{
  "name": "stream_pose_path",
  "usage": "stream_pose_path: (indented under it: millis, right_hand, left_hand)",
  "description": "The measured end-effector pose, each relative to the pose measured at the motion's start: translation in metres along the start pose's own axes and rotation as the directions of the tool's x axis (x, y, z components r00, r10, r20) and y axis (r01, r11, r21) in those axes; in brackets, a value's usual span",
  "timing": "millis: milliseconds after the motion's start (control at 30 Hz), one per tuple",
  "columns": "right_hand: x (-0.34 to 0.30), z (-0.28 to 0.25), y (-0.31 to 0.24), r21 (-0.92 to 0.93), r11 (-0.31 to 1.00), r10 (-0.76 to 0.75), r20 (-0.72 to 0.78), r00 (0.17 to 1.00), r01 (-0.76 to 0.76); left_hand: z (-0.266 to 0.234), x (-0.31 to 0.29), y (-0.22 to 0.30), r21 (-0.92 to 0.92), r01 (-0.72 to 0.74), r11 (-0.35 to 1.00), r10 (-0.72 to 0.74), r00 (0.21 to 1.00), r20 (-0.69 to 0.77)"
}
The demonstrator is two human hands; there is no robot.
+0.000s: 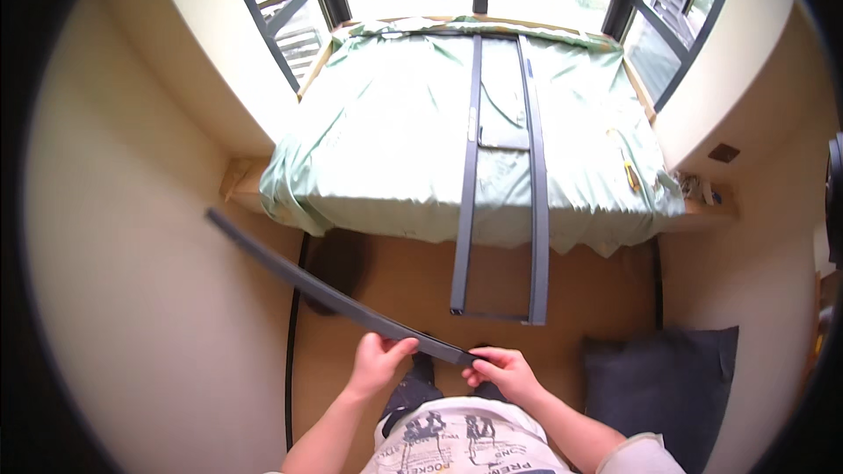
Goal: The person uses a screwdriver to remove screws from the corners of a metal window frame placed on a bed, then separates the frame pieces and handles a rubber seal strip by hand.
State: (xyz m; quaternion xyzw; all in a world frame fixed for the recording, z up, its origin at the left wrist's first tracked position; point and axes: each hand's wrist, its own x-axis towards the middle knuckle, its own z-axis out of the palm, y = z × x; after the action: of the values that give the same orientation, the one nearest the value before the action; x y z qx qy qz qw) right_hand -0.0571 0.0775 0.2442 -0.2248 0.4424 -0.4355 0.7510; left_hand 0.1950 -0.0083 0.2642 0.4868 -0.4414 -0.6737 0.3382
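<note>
White shirt [465, 439]: one, printed with dark figures, lay nearest, just below the grip.
Left hand [378, 364]: one, with thumb and fingers pinched together on the strip, a little way in from its near end.
Right hand [502, 374]: one, to the right of the left, its thumb and fingertips closed around that near end.
Dark grey strip [320, 292]: one, long and narrow, was held in both hands; it slanted away up and left of the grip, its far end unsupported.
Dark trouser legs [413, 386]: two, showed under and between the hands.
Dark cushion [663, 395]: one, roughly square, lay well to the right of the right hand.
Brown floor [399, 268]: one stretch, spread beneath and beyond the grip.
Dark frame [539, 219]: one, with two long rails, lay ahead of the right hand, apart from the strip; its near end jutted past the cloth's edge.
Pale green cloth [378, 149]: one, draped over a raised ledge beyond the grip.
Yellow-handled tool [630, 175]: one, rested on the cloth, ahead and right of the grip.
Side windows [650, 79]: two, stood farthest off, one on either side.
</note>
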Motion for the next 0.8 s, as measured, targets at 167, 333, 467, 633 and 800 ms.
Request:
stream_pose_path:
  millis: [167, 333, 467, 633, 800]
  right_hand:
    - [0.075, 0.01, 0.025, 0.324, 0.945, 0.018, -0.206, 0.978, 0.051]
    - [0.228, 0.025, 0.001, 0.442, 0.885, -0.039, -0.241, 0.97, 0.145]
    - [0.341, 0.024, -0.014, 0.523, 0.825, -0.069, -0.284, 0.956, 0.214]
    - [0.415, -0.001, -0.023, 0.49, 0.828, -0.113, -0.327, 0.938, 0.271]
    - [0.442, 0.008, -0.026, 0.502, 0.813, -0.089, -0.396, 0.914, 0.297]
  left_hand:
    - [-0.027, 0.122, -0.005, -0.031, 0.121, 0.992, -0.119, 0.992, 0.048]
    - [-0.064, 0.259, -0.004, -0.314, 0.161, 0.936, -0.185, 0.982, -0.048]
    - [-0.064, 0.275, 0.035, -0.255, 0.018, 0.967, -0.074, 0.974, -0.212]
    - [-0.045, 0.127, 0.198, -0.451, -0.343, 0.824, 0.519, 0.776, 0.359]
    - [-0.03, 0.064, 0.254, -0.753, -0.346, 0.56, 0.809, 0.425, 0.407]
